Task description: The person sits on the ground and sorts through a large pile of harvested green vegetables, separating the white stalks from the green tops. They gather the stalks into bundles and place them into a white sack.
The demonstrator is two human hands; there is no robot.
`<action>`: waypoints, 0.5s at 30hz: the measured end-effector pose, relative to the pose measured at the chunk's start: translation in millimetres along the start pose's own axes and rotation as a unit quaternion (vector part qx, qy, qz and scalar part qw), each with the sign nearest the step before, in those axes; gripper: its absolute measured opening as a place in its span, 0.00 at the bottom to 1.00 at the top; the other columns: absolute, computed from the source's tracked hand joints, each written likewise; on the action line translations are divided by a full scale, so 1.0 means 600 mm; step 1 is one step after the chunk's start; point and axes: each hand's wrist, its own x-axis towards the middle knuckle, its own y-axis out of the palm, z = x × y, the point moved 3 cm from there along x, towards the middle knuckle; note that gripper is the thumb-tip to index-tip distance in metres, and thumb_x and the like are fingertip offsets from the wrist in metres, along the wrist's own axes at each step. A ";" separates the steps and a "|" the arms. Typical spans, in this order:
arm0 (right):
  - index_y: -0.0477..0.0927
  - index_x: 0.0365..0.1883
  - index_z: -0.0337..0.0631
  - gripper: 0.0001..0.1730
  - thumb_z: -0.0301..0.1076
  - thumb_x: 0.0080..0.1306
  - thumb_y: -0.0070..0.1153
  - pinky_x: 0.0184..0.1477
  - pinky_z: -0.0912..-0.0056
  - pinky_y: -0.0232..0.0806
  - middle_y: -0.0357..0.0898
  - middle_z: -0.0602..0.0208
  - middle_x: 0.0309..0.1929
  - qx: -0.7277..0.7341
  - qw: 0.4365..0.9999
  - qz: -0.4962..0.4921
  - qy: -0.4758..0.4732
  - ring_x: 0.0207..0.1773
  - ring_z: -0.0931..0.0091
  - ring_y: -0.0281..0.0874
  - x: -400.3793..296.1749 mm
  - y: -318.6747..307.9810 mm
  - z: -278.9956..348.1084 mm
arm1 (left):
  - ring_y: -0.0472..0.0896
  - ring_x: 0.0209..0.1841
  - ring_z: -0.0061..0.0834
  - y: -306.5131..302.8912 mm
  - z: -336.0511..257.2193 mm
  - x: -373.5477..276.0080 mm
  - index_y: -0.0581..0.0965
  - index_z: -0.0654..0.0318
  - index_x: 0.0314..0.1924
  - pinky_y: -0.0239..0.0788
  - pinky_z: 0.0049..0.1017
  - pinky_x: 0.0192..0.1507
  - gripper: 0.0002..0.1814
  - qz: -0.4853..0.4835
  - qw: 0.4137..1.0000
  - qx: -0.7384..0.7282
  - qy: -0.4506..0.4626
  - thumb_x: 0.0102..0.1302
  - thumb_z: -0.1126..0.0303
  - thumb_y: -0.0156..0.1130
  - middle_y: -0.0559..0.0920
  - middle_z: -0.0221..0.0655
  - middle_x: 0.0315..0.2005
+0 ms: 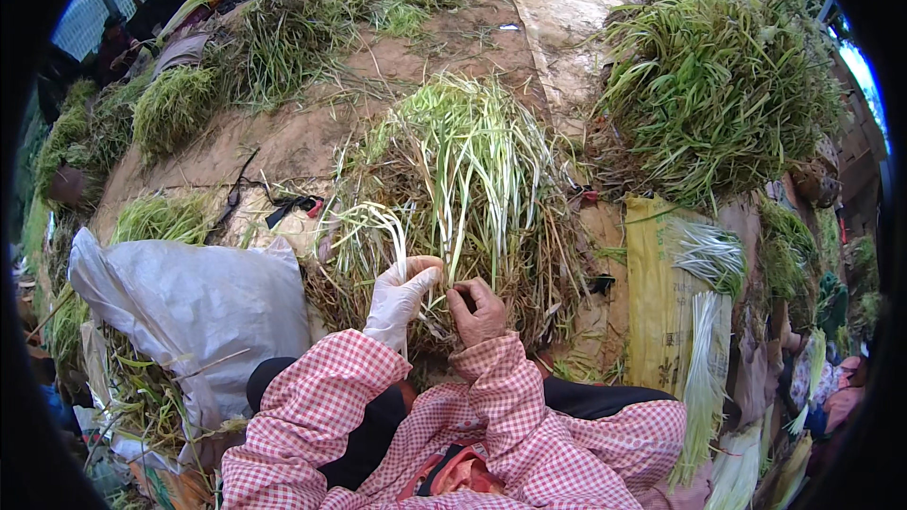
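My left hand, in a thin white glove, grips a few pale stalks of a leafy vegetable like chives, their green tips bent over to the left. Beside it my bare right hand has its thumb and forefinger curled together at the lower end of a thin green stalk. Whether these fingers pinch it is hidden. Right before me lies a large heap of stalks, white and green on top, with brown, dry leaves and roots around the sides. Both hands are at its near edge.
A white woven sack lies at left, near my knee. At right, cleaned white stalks rest on a yellow printed sack. Behind it rises a big green pile. Black straps and more greens lie on the ground sheet.
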 end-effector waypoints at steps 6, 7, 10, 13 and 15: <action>0.75 0.34 0.35 0.06 0.29 0.60 0.55 0.33 0.80 0.63 0.74 0.70 0.29 0.136 0.987 0.007 0.088 0.29 0.80 0.70 -0.015 -0.015 0.020 | 0.62 0.15 0.08 0.016 -0.004 -0.032 0.80 0.62 0.35 0.48 0.11 0.16 0.06 0.027 0.999 0.028 -0.028 0.58 0.70 0.62 0.78 0.22 0.20; 0.75 0.33 0.35 0.07 0.30 0.62 0.54 0.33 0.81 0.63 0.74 0.73 0.29 0.201 0.966 -0.006 0.161 0.30 0.82 0.69 -0.012 -0.017 0.016 | 0.62 0.15 0.08 0.017 -0.009 -0.037 0.80 0.62 0.35 0.49 0.12 0.17 0.06 0.027 0.999 0.039 -0.022 0.58 0.70 0.62 0.78 0.22 0.20; 0.75 0.34 0.36 0.09 0.34 0.63 0.55 0.32 0.85 0.60 0.73 0.77 0.27 0.257 0.945 0.027 0.203 0.30 0.86 0.66 0.018 -0.010 0.018 | 0.64 0.15 0.09 0.026 0.008 -0.036 0.79 0.62 0.32 0.50 0.12 0.17 0.04 0.005 0.997 0.073 -0.001 0.57 0.71 0.64 0.78 0.22 0.20; 0.76 0.32 0.37 0.08 0.34 0.62 0.57 0.27 0.84 0.61 0.73 0.77 0.23 0.315 0.921 0.023 0.229 0.25 0.86 0.66 0.017 -0.006 0.009 | 0.63 0.15 0.09 0.029 0.020 -0.031 0.79 0.61 0.31 0.50 0.13 0.16 0.04 0.001 1.000 0.029 -0.007 0.56 0.71 0.65 0.78 0.23 0.20; 0.76 0.31 0.37 0.09 0.35 0.62 0.57 0.24 0.84 0.61 0.73 0.77 0.21 0.330 0.911 -0.004 0.246 0.22 0.86 0.67 0.003 -0.008 -0.004 | 0.63 0.14 0.09 0.023 0.015 -0.035 0.78 0.62 0.32 0.50 0.13 0.15 0.05 -0.005 0.997 0.051 -0.051 0.56 0.71 0.65 0.78 0.23 0.20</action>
